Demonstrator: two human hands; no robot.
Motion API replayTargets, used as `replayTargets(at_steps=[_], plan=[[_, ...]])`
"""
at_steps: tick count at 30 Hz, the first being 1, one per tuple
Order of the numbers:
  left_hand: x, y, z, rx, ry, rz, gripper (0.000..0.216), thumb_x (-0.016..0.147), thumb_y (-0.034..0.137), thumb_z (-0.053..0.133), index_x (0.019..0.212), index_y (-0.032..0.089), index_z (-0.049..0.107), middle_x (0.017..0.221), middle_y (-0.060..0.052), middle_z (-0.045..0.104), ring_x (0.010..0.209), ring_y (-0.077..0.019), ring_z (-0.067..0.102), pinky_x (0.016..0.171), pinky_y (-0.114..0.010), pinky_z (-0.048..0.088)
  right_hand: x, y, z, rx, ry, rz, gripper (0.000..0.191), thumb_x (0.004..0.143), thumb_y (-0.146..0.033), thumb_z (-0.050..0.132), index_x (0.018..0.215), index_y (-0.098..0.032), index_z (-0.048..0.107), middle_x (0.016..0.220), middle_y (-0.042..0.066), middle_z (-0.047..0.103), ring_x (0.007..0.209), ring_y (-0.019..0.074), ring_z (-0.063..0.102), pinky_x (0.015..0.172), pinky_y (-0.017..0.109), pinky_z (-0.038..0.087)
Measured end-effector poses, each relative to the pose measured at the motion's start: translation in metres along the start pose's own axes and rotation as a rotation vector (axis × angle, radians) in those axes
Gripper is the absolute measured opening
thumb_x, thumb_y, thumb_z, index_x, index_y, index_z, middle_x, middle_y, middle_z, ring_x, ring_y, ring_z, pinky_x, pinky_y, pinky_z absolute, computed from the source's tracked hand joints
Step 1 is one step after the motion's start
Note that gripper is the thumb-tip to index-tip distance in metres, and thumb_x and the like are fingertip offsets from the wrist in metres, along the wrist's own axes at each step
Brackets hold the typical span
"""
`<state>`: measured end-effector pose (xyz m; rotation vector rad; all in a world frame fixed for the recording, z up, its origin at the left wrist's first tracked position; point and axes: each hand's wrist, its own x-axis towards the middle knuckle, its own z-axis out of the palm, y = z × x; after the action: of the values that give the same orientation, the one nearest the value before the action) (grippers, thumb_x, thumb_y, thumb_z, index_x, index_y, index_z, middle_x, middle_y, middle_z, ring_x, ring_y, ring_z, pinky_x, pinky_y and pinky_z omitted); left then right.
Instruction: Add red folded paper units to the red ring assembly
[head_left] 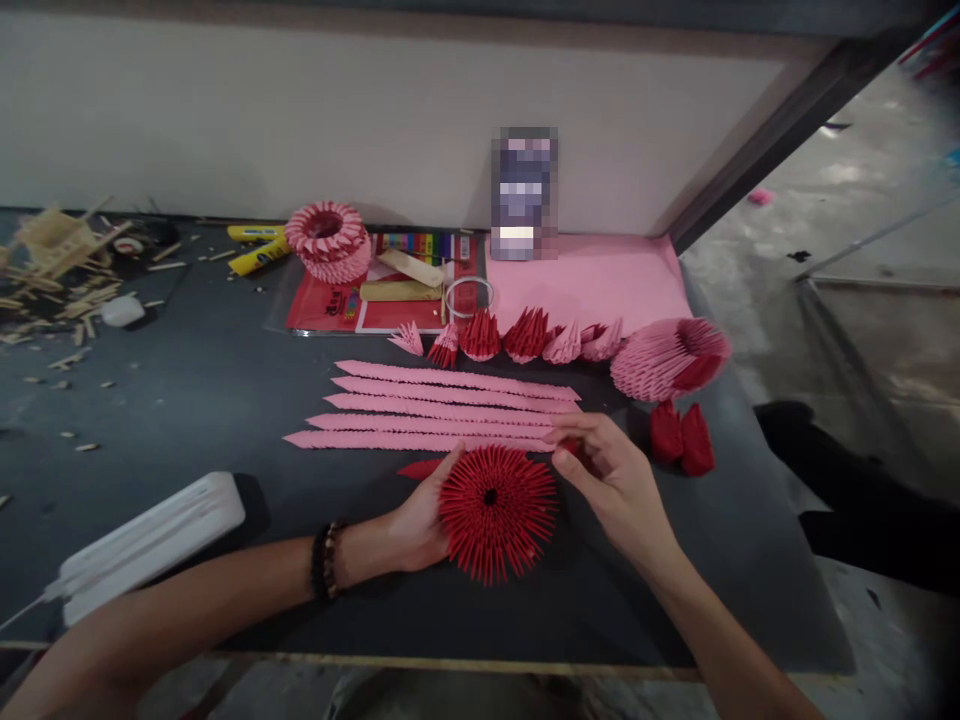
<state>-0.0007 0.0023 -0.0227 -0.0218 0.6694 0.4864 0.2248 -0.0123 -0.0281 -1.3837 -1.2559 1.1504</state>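
My left hand (420,520) grips a round red spiky disc of folded paper pieces (495,512), holding it from its left side just above the dark table (187,400). My right hand (611,475) is at the disc's upper right edge, fingers pinched on a small red folded piece (571,447). Just behind the disc lie several long pink chains of folded pieces (442,408). A loose red piece (420,468) lies by my left thumb.
A pink and red folded-paper bowl (667,358) and two red stacks (681,438) sit at the right. Small pink and red stacks (517,338), a pink sheet (592,280), a pink ring (328,240), a white box (150,540) and wooden sticks (67,270) lie around.
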Motion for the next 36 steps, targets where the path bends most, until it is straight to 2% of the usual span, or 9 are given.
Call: replayTargets(at_steps=[3,5,8,14,20,23,27,32,36], plan=[[0.0,0.0,-0.002,0.011,-0.008,-0.011,0.052,0.106,0.049,0.039,0.129,0.014,0.07,0.118,-0.014,0.078,0.118,-0.0264,0.07,0.117,-0.044,0.042,-0.002,0.0,0.0,-0.039,0.031,-0.009,0.02,0.088,-0.037,0.08,0.102,-0.024,0.074,0.098,0.005,0.075,0.086,0.0187,0.068,0.079,0.033,0.055],[0.0,0.0,-0.003,0.01,0.001,-0.008,0.053,0.106,0.049,0.038,0.13,0.013,0.069,0.118,-0.014,0.078,0.12,-0.0268,0.07,0.118,-0.044,0.041,-0.002,0.003,-0.001,-0.05,0.052,0.001,0.018,0.086,-0.038,0.082,0.098,-0.025,0.078,0.095,0.004,0.077,0.083,0.0186,0.069,0.077,0.032,0.056],[0.0,-0.001,-0.001,0.002,0.039,-0.008,0.058,0.107,0.051,0.033,0.13,0.011,0.069,0.116,-0.015,0.078,0.121,-0.0278,0.069,0.118,-0.044,0.04,-0.002,0.008,-0.004,-0.038,0.047,0.046,0.019,0.085,-0.039,0.083,0.1,-0.027,0.081,0.097,0.004,0.08,0.086,0.0199,0.072,0.079,0.033,0.057],[-0.001,-0.001,0.001,0.023,0.052,0.012,0.059,0.108,0.049,0.029,0.127,0.013,0.072,0.107,-0.013,0.08,0.119,-0.0271,0.071,0.115,-0.042,0.044,-0.003,0.004,-0.002,0.016,0.006,0.032,0.028,0.099,-0.039,0.067,0.122,-0.027,0.077,0.108,0.005,0.08,0.082,0.0164,0.072,0.077,0.032,0.06],[0.0,-0.002,-0.001,0.047,0.011,0.014,0.053,0.105,0.049,0.039,0.125,0.014,0.074,0.11,-0.013,0.08,0.118,-0.0277,0.071,0.115,-0.043,0.044,-0.001,-0.001,0.0,0.046,0.011,0.076,0.022,0.095,-0.039,0.072,0.108,-0.022,0.077,0.1,0.007,0.081,0.082,0.018,0.076,0.073,0.031,0.061],[0.0,-0.002,-0.002,0.034,-0.004,0.006,0.056,0.106,0.051,0.035,0.123,0.014,0.074,0.112,-0.013,0.08,0.118,-0.0273,0.071,0.116,-0.043,0.043,-0.001,0.0,0.0,0.038,0.035,0.081,0.02,0.094,-0.039,0.073,0.103,-0.022,0.079,0.094,0.005,0.08,0.077,0.0168,0.075,0.07,0.03,0.061],[-0.001,0.001,-0.001,0.003,0.01,-0.033,0.065,0.107,0.054,0.024,0.129,0.014,0.07,0.116,-0.014,0.078,0.119,-0.0284,0.07,0.116,-0.047,0.043,-0.002,0.001,0.0,0.0,0.054,0.094,0.021,0.092,-0.042,0.075,0.101,-0.024,0.082,0.092,0.005,0.081,0.076,0.018,0.074,0.073,0.033,0.063],[-0.006,0.002,0.007,0.006,-0.031,-0.006,0.056,0.105,0.055,0.036,0.128,0.018,0.071,0.118,-0.014,0.077,0.123,-0.0303,0.068,0.114,-0.047,0.044,-0.001,0.0,0.001,-0.026,0.052,0.107,0.024,0.089,-0.044,0.078,0.103,-0.024,0.081,0.093,0.005,0.082,0.079,0.0185,0.075,0.073,0.032,0.063],[-0.01,0.003,0.016,0.015,-0.024,-0.006,0.058,0.105,0.056,0.034,0.126,0.017,0.072,0.118,-0.013,0.077,0.125,-0.031,0.066,0.113,-0.047,0.044,-0.001,0.001,0.0,-0.017,0.025,0.125,0.026,0.089,-0.044,0.078,0.102,-0.023,0.076,0.089,0.005,0.081,0.077,0.0175,0.074,0.069,0.029,0.06]])
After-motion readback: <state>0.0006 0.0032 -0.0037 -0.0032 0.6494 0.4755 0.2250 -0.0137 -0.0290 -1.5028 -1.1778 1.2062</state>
